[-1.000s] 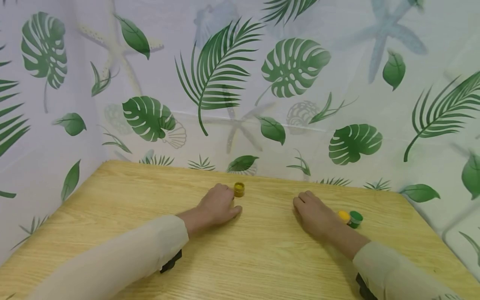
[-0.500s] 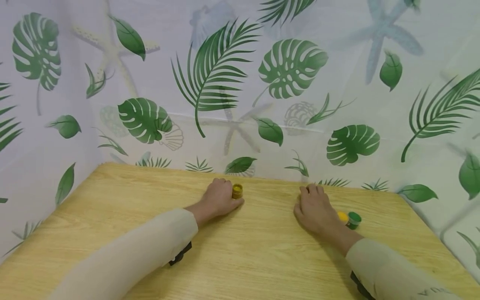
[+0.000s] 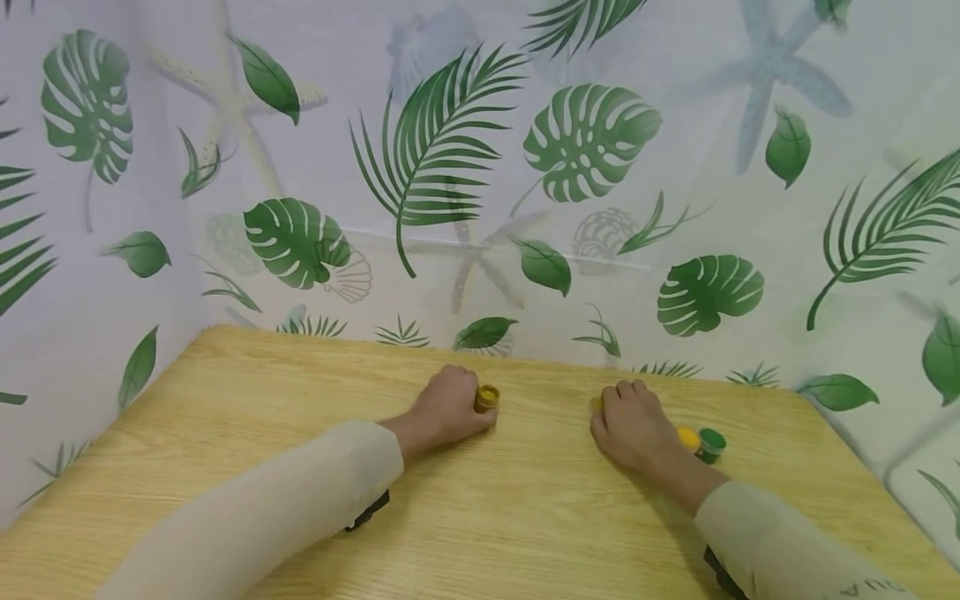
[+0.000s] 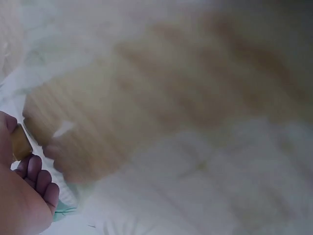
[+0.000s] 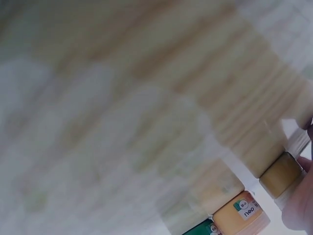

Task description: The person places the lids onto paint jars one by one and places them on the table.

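Observation:
My left hand [image 3: 450, 406] holds a small ochre paint jar [image 3: 487, 397] between thumb and fingers. Its round top, yellowish inside a darker rim, tips toward me. In the left wrist view the jar [image 4: 21, 142] shows beside the curled fingers [image 4: 44, 181]. My right hand [image 3: 636, 425] bends over the table further right. At its fingertips a bit of a small ochre piece [image 3: 597, 404] peeps out. The right wrist view shows this ochre piece [image 5: 281, 175] against the thumb; whether it is a jar or a lid I cannot tell.
Behind my right wrist stand a yellow-orange paint jar [image 3: 687, 438] and a green paint jar [image 3: 711, 445], side by side. The wooden table [image 3: 525, 517] ends at a leaf-printed cloth [image 3: 450, 167] along the back and sides.
My left fingers have closed around the jar, which has come slightly toward me and tilted. My right hand has shifted a little, and the ochre piece now shows at its fingertips.

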Action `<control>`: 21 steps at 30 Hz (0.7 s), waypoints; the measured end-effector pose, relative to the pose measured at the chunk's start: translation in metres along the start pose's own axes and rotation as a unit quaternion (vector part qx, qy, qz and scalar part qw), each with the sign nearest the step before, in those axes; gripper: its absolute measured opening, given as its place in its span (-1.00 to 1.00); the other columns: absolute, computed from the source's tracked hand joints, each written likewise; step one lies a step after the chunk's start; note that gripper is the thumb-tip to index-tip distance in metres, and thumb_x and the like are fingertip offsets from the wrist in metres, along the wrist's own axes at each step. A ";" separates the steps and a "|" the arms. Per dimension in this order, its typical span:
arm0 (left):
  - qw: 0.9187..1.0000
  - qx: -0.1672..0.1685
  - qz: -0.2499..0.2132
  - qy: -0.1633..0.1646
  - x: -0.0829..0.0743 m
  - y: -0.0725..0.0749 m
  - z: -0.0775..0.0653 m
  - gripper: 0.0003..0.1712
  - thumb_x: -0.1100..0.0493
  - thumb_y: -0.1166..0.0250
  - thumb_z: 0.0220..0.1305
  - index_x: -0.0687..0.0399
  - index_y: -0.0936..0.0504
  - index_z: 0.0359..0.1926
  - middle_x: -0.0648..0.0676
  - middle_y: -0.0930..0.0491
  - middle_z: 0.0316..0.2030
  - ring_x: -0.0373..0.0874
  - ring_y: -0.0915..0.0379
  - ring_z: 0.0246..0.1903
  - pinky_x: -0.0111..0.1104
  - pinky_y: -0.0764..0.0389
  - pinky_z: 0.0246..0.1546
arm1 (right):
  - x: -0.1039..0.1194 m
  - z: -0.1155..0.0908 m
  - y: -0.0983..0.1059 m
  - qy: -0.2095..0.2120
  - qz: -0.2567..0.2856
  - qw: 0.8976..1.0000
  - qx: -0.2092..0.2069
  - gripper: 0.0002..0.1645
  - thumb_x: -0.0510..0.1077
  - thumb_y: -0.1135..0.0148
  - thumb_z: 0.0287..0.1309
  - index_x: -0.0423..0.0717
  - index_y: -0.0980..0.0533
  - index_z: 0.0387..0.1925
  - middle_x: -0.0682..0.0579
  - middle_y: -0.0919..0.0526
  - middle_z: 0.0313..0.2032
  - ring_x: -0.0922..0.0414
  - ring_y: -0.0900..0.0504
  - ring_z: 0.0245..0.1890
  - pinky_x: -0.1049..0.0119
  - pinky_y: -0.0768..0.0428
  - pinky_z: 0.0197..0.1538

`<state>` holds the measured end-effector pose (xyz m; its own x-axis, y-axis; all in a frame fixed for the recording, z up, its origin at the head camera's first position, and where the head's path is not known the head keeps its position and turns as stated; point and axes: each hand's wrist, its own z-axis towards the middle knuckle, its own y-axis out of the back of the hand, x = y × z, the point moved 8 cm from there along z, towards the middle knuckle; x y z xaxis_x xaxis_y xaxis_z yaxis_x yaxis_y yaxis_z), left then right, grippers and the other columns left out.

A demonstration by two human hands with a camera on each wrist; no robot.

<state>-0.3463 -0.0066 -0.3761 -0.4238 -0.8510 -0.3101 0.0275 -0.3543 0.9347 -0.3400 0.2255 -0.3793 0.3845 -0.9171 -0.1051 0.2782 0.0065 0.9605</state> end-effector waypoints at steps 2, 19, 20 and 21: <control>1.000 -0.006 -0.004 -0.009 -0.004 0.000 -0.004 -0.60 -0.07 -0.31 0.20 0.07 -0.41 -0.55 0.01 -0.43 -0.53 -0.09 -0.39 -0.35 -0.29 -0.43 -0.30 | 0.002 -0.001 -0.001 0.004 0.002 1.000 0.004 -0.63 -0.05 0.03 0.37 -0.33 -0.49 -0.21 -0.22 -0.53 -0.26 -0.16 -0.46 -0.21 -0.10 -0.45 -0.09; 0.991 -0.019 -0.125 -0.036 -0.016 0.014 -0.051 -0.70 0.01 -0.39 0.14 0.14 -0.59 -0.51 -0.07 -0.46 -0.62 -0.27 -0.26 -0.57 -0.45 -0.38 -0.48 | 0.061 -0.009 0.020 0.088 0.091 0.991 -0.045 -0.71 0.02 -0.21 0.20 -0.15 -0.50 -0.29 0.03 -0.51 -0.35 0.07 -0.43 -0.30 0.04 -0.43 -0.10; 0.989 -0.015 -0.142 -0.034 -0.017 0.015 -0.054 -0.71 0.02 -0.40 0.13 0.15 -0.60 -0.50 -0.07 -0.46 -0.63 -0.28 -0.24 -0.60 -0.46 -0.36 -0.52 | 0.066 -0.009 0.023 0.094 0.098 0.990 -0.049 -0.73 0.01 -0.22 0.17 -0.14 -0.50 -0.31 0.04 -0.51 -0.37 0.08 -0.42 -0.32 0.06 -0.43 -0.11; 0.987 -0.013 -0.155 -0.033 -0.018 0.016 -0.057 -0.71 0.03 -0.40 0.13 0.16 -0.61 -0.48 -0.07 -0.46 -0.62 -0.29 -0.25 -0.61 -0.47 -0.36 -0.54 | 0.070 -0.010 0.025 0.100 0.106 0.988 -0.053 -0.73 0.00 -0.23 0.14 -0.14 -0.50 -0.33 0.05 -0.50 -0.39 0.10 -0.41 -0.33 0.08 -0.43 -0.13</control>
<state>-0.2872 -0.0192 -0.3652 -0.4741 -0.6725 -0.5683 -0.0909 -0.6047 0.7913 -0.2970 0.1651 -0.3653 0.6075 -0.7935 0.0363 0.2591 0.2412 0.9353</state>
